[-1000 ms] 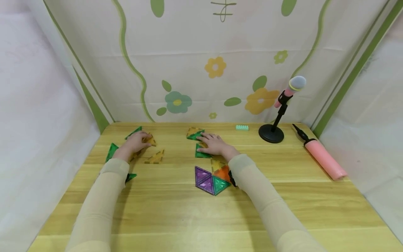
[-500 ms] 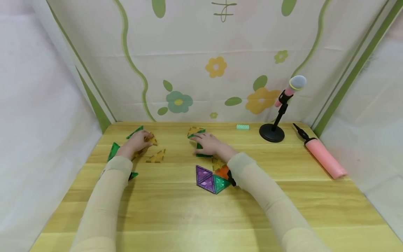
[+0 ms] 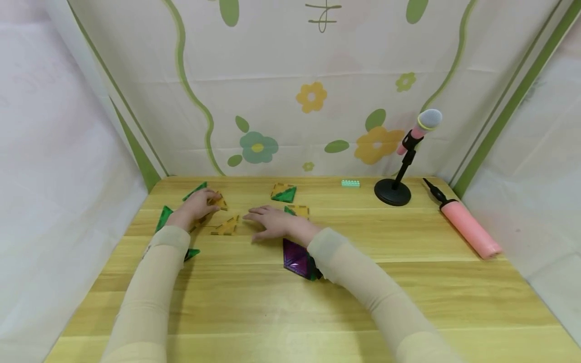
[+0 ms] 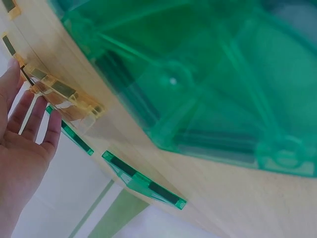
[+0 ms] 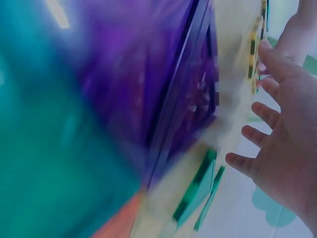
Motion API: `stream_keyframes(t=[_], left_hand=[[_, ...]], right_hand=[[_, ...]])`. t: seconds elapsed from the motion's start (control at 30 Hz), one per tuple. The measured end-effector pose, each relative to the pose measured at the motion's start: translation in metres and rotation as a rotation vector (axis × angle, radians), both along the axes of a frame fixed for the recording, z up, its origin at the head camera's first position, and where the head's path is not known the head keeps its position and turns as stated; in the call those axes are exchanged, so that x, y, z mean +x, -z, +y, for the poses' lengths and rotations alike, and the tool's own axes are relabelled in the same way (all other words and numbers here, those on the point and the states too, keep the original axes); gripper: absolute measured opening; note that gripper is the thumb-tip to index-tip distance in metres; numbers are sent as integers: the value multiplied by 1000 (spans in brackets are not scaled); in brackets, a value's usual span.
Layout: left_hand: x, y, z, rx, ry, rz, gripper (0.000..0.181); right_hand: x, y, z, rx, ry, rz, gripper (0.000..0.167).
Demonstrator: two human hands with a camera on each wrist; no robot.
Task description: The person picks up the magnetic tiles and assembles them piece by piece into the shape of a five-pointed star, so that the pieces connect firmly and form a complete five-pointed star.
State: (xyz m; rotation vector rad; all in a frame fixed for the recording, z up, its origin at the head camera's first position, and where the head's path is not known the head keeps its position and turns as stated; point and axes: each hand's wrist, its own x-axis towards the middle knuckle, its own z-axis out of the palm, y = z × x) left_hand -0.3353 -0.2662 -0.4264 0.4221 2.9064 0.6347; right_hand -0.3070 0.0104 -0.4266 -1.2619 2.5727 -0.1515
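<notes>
My left hand (image 3: 196, 205) is low over the left group of triangular tiles, relaxed fingers beside an orange tile (image 3: 220, 201); in the left wrist view its fingertips meet orange tiles (image 4: 64, 90), and whether they press is unclear. A second orange tile (image 3: 225, 227) lies right of it, with green tiles (image 3: 164, 218) around its wrist. Spread and empty, my right hand (image 3: 274, 223) hovers between the two groups. Behind it are an orange and green pair (image 3: 284, 193) and another pair (image 3: 299, 210). Purple tiles (image 3: 296, 259) lie near my right cuff, partly hidden.
At the back right a microphone (image 3: 423, 123) stands on a black base (image 3: 392, 192), with a pink pump (image 3: 469, 228) lying to its right. A small mint brick (image 3: 350, 184) sits by the back edge. Printed cloth (image 3: 272, 60) hangs behind the table (image 3: 254, 312).
My right hand has lifted off the green tiles and moved left, uncovering the two orange and green pairs. Its sleeve now covers the orange tile beside the purple ones. My left hand is nearly still.
</notes>
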Motion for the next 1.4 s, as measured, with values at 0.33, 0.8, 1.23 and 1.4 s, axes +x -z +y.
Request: stream_keyframes(t=[0.33, 0.8, 1.23, 1.4], left_hand=[[-2, 6, 1, -32, 4, 38, 42], [1, 1, -4, -34, -12, 24, 45], [2, 5, 0, -12, 2, 35, 43], [1, 5, 4, -31, 37, 78, 39]], right_hand=[[10, 8, -28, 72, -5, -14, 69], [10, 3, -14, 29, 3, -23, 58], [-2, 5, 22, -30, 20, -27, 48], [-6, 3, 32, -35, 50, -24, 45]])
